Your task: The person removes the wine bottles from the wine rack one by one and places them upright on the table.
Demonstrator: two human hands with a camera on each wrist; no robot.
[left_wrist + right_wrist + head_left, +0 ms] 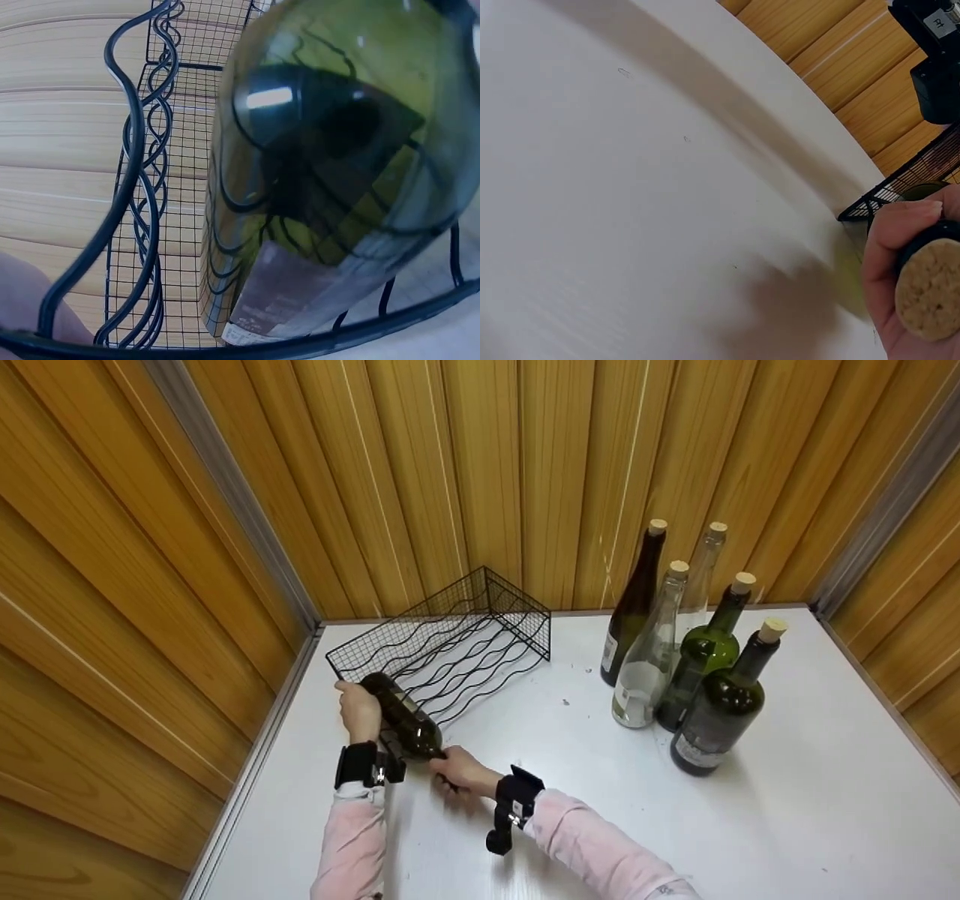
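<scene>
Right hand (459, 771) fingers pinch the corked neck of the dark green wine bottle (403, 718) at lower centre while left hand (358, 709) grips its body, steadying it horizontally in the wire wine rack (450, 641) on the worktop (570, 810).

Six bottles on show in all. One dark green bottle (401, 718) lies on its side at the near-left end of the wire rack (450, 649), and there is just the one rack. To the right of that rack stands a cluster of five corked bottles: a tall dark bottle (634, 607), two clear bottles (649, 660) (699, 581), and two green bottles (701, 656) (720, 709). So that's three green, two clear, one dark. Two hands are in play at the rack's near end, the left hand (358, 709) and the right hand (459, 771), one white table (787, 810) under everything.
</scene>
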